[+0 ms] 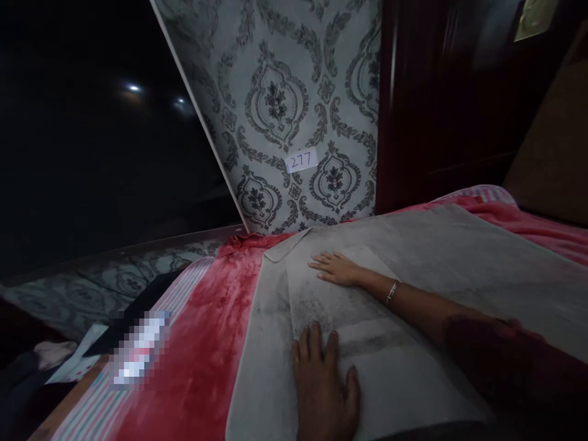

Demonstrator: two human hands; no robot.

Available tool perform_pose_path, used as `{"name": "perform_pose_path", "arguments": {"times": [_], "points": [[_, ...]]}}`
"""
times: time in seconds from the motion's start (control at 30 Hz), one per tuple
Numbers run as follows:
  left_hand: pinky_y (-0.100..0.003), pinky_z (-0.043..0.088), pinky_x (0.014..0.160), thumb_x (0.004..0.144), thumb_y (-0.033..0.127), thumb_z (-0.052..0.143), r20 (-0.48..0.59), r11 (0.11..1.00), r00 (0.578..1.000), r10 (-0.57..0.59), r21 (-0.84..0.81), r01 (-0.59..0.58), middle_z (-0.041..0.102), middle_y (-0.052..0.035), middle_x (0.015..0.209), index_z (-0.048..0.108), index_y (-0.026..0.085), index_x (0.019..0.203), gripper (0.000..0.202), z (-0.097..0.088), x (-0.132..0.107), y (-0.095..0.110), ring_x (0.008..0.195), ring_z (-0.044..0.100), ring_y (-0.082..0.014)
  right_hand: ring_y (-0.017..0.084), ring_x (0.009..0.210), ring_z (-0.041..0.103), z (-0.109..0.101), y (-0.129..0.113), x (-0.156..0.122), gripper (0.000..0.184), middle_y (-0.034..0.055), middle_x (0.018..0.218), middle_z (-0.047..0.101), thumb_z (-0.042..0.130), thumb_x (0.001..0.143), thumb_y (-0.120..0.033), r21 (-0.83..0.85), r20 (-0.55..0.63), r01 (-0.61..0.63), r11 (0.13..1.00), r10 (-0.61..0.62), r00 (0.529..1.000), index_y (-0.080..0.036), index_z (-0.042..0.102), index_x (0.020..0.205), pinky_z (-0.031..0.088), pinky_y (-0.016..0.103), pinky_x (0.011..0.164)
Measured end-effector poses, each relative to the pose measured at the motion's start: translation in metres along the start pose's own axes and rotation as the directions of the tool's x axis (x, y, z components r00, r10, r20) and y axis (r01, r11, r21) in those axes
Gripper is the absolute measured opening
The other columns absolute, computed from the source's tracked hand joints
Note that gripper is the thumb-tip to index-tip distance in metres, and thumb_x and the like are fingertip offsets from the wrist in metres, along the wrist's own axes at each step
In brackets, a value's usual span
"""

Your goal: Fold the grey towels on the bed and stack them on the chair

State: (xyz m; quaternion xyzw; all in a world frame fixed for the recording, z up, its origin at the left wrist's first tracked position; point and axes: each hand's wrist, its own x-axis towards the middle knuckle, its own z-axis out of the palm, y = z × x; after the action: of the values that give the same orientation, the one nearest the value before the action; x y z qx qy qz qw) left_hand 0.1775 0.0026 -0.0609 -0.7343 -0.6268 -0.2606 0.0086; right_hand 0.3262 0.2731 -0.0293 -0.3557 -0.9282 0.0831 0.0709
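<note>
"Pale gray cloth (pixel 367 306) first: where is it, and how is the grip?"

"It lies on top of a larger gray cover (pixel 505 275). The left hand (pixel 321 386) rests at its near left, the right hand (pixel 337 269) toward its far end. Both lie palm down, fingers a little apart, clamped on nothing."

"Any advice on the pressing?"

"I'd keep both palms low and press lightly so nothing slides. One can anchor while the other smooths outward. Mind the cover's far left corner: it looks folded over and could ruck up."

"Counts, working outward?"

"Two hands; one bracelet (pixel 392 292), on the right wrist; one pale cloth, though I can't tell if it's a fold of the cover; one cover; one red blanket (pixel 184 361) under that; striped fabric (pixel 184 288) showing in two places, left and far right. Beyond, one paper slip (pixel 301 160) marked 277 on the wall (pixel 275 37)."
</note>
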Motion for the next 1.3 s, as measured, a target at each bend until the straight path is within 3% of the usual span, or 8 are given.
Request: {"name": "perform_pose_path", "arguments": {"times": [0.27, 0.43, 0.57, 0.67, 0.73, 0.83, 1.1, 1.3], "points": [[-0.064, 0.036, 0.115, 0.088, 0.041, 0.059, 0.009, 0.999, 0.999, -0.033, -0.014, 0.033, 0.047, -0.0123, 0.154, 0.06, 0.026, 0.138, 0.052, -0.001, -0.002, 0.004, 0.141, 0.04, -0.0379, 0.031, 0.15, 0.024, 0.003, 0.013, 0.019, 0.061, 0.0059, 0.162, 0.031, 0.025, 0.101, -0.053, 0.0, 0.002, -0.144, 0.99, 0.144, 0.99, -0.03, 0.037, 0.156, 0.026, 0.061, 0.115], [-0.064, 0.036, 0.115, 0.087, 0.039, 0.061, 0.015, 0.997, 0.998, -0.067, -0.029, 0.067, 0.05, -0.0122, 0.152, 0.062, 0.026, 0.135, 0.05, -0.009, 0.001, 0.011, 0.141, 0.041, -0.0375, 0.034, 0.151, 0.021, -0.01, -0.001, 0.015, 0.062, 0.0097, 0.164, 0.024, 0.029, 0.101, -0.049, -0.018, -0.039, -0.187, 0.982, 0.187, 0.982, -0.026, 0.033, 0.158, 0.021, 0.065, 0.116], [-0.059, 0.042, 0.112, 0.086, 0.021, 0.056, -0.125, 0.999, 0.992, 0.031, 0.031, -0.027, 0.056, -0.0126, 0.146, 0.066, 0.023, 0.127, 0.042, -0.009, -0.005, 0.007, 0.135, 0.048, -0.0335, 0.034, 0.152, 0.017, -0.011, -0.041, -0.008, 0.057, 0.0076, 0.164, 0.023, 0.037, 0.1, -0.044, -0.058, -0.091, 0.112, 0.992, -0.117, 0.989, -0.031, 0.039, 0.155, 0.016, 0.067, 0.117], [-0.054, 0.045, 0.109, 0.085, 0.018, 0.057, -0.174, 0.985, 0.969, 0.174, 0.034, -0.17, 0.063, -0.0094, 0.137, 0.066, 0.026, 0.124, 0.041, -0.007, -0.013, 0.006, 0.128, 0.053, -0.0304, 0.029, 0.152, 0.018, 0.003, -0.073, -0.033, 0.053, 0.0036, 0.163, 0.028, 0.041, 0.101, -0.042, 0.004, -0.012, 0.394, 0.919, -0.394, 0.919, -0.037, 0.04, 0.154, 0.015, 0.063, 0.119], [-0.052, 0.047, 0.107, 0.084, 0.024, 0.061, -0.155, 0.973, 0.962, 0.226, -0.002, -0.229, 0.064, -0.0074, 0.136, 0.065, 0.028, 0.126, 0.043, -0.005, -0.016, 0.007, 0.126, 0.054, -0.0306, 0.026, 0.153, 0.017, 0.011, -0.085, -0.04, 0.053, 0.0019, 0.163, 0.029, 0.039, 0.102, -0.045, 0.059, 0.026, 0.447, 0.893, -0.449, 0.893, -0.038, 0.038, 0.154, 0.014, 0.059, 0.121], [-0.051, 0.046, 0.105, 0.085, 0.028, 0.061, -0.132, 0.972, 0.966, 0.221, -0.056, -0.23, 0.062, -0.0049, 0.14, 0.064, 0.03, 0.128, 0.043, 0.001, -0.018, 0.007, 0.126, 0.053, -0.0303, 0.026, 0.153, 0.017, 0.013, -0.084, -0.025, 0.053, 0.0031, 0.164, 0.027, 0.035, 0.103, -0.05, 0.07, 0.056, 0.385, 0.92, -0.389, 0.919, -0.036, 0.038, 0.155, 0.014, 0.057, 0.121], [-0.049, 0.049, 0.098, 0.076, 0.037, 0.071, -0.163, 0.979, 0.967, 0.194, -0.032, -0.202, 0.062, -0.0006, 0.141, 0.065, 0.035, 0.124, 0.049, 0.022, -0.018, -0.003, 0.122, 0.053, -0.0315, 0.03, 0.151, 0.023, 0.014, -0.04, 0.067, 0.055, 0.0058, 0.163, 0.028, 0.031, 0.103, -0.049, 0.029, 0.07, 0.126, 0.992, -0.128, 0.989, -0.033, 0.038, 0.155, 0.02, 0.06, 0.118], [-0.05, 0.05, 0.095, 0.073, 0.032, 0.072, -0.187, 0.974, 0.961, 0.204, -0.055, -0.218, 0.064, -0.0015, 0.137, 0.067, 0.036, 0.123, 0.05, 0.029, -0.017, -0.009, 0.118, 0.056, -0.0326, 0.029, 0.152, 0.019, 0.01, -0.033, 0.085, 0.054, 0.0046, 0.164, 0.027, 0.024, 0.104, -0.047, 0.004, 0.066, -0.031, 0.999, 0.031, 0.997, -0.034, 0.041, 0.154, 0.018, 0.059, 0.119]]}}
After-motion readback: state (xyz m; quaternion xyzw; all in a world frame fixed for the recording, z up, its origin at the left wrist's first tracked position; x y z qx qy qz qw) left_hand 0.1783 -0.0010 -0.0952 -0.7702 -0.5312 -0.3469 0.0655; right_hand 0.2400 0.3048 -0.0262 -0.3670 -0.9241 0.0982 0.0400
